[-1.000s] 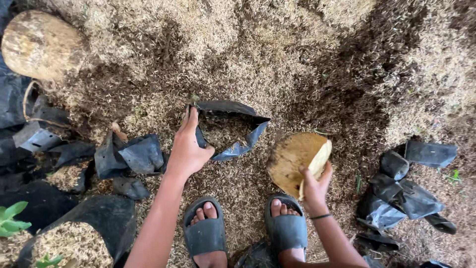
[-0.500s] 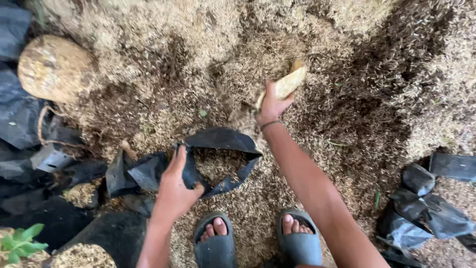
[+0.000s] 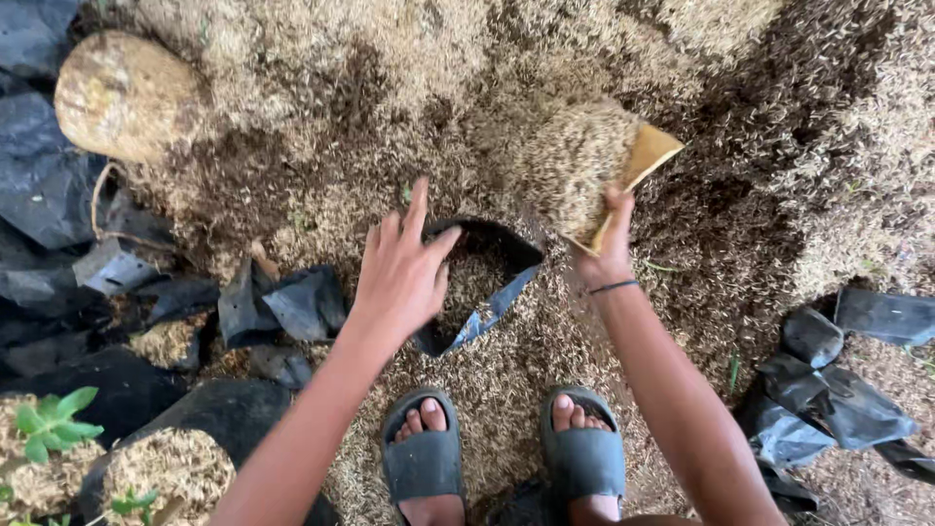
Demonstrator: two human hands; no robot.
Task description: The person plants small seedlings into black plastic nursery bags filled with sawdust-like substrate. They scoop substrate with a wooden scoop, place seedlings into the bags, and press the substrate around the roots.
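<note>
Filling step: right hand [image 3: 609, 255] clamped on tan curved scoop [image 3: 638, 170] heaped with husk, tipped over open black plastic bag [image 3: 482, 282] on ground; left hand [image 3: 401, 278] spread, empty, at bag's rim; steady pour needed.

Round stone [image 3: 125, 94], perhaps; seedling [image 3: 51, 421]; slippers [image 3: 423, 458].

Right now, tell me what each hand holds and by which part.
The right hand holds a tan scoop heaped with husk mix, gripped at its lower edge. The left hand holds nothing; it hovers open over the black bag.
</note>
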